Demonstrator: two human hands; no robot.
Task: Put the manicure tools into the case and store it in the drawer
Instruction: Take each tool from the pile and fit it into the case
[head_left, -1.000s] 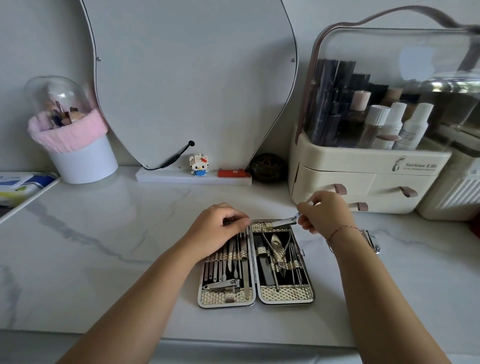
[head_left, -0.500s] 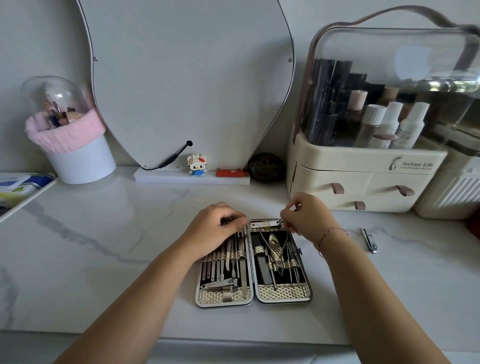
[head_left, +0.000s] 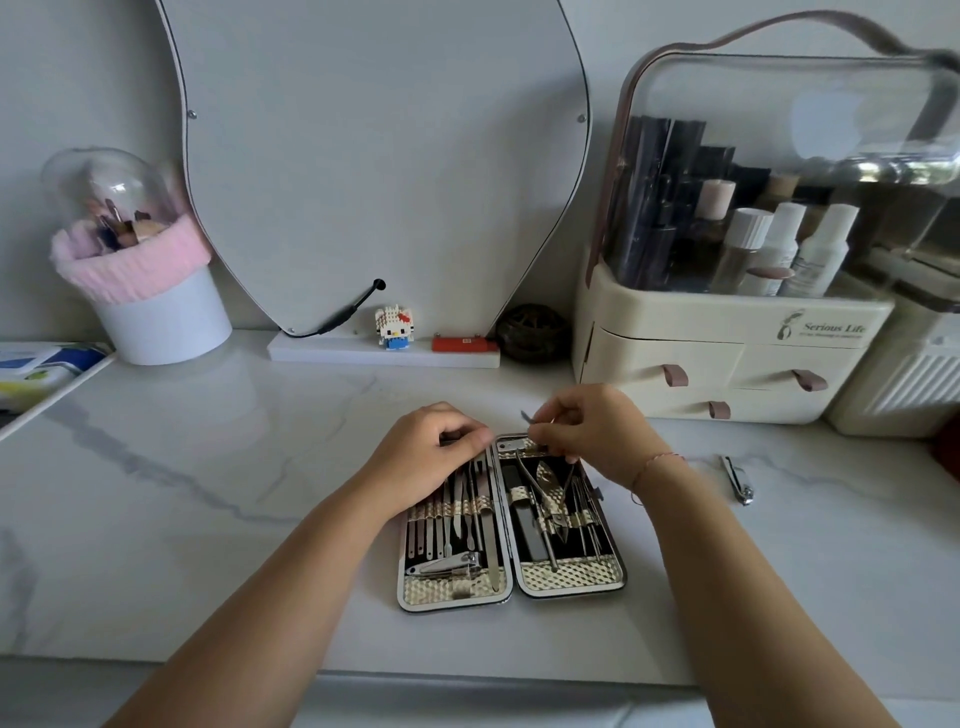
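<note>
Your right hand pinched a thin metal tool just above the far end of the case, over its right half. Your left hand lay curled over the left half's far end; whether it gripped anything, you could not tell. The case lay open on the marble counter. A nail clipper lay right of your wrist. The drawer organizer stood behind, drawers closed.

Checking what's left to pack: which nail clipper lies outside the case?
The loose clipper on the counter right of the case; the other clipper sits in its left half.
</note>
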